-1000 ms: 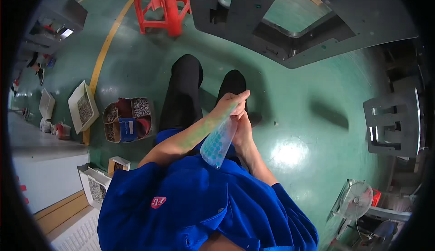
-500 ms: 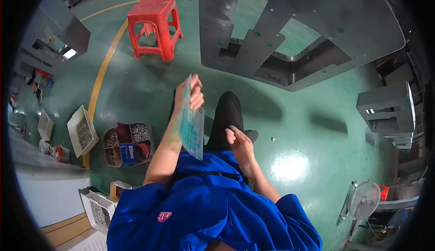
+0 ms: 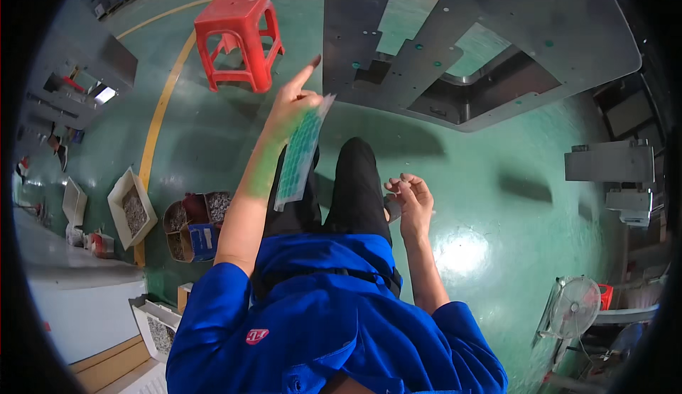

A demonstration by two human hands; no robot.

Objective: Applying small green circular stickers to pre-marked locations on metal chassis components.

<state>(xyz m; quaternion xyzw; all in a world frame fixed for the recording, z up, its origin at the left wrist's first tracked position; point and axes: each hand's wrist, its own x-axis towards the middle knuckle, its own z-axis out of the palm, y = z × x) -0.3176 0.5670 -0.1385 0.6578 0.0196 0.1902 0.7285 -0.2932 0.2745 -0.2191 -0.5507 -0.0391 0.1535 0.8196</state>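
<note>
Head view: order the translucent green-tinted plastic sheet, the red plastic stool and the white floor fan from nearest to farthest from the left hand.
From the left hand:
1. Translucent green-tinted plastic sheet, held in that hand.
2. Red plastic stool, up-left on the floor.
3. White floor fan, far lower right.

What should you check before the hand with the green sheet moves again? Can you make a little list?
1. Left hand has the green sheet pinched at its top edge: ok.
2. Sheet hangs free of the grey metal frame: ok.
3. Right hand is empty: cannot tell, its fingers curl as if pinching something tiny.
4. Red stool stands apart from the raised hand: ok.
5. What is on the sheet: cannot tell, too small.
</note>
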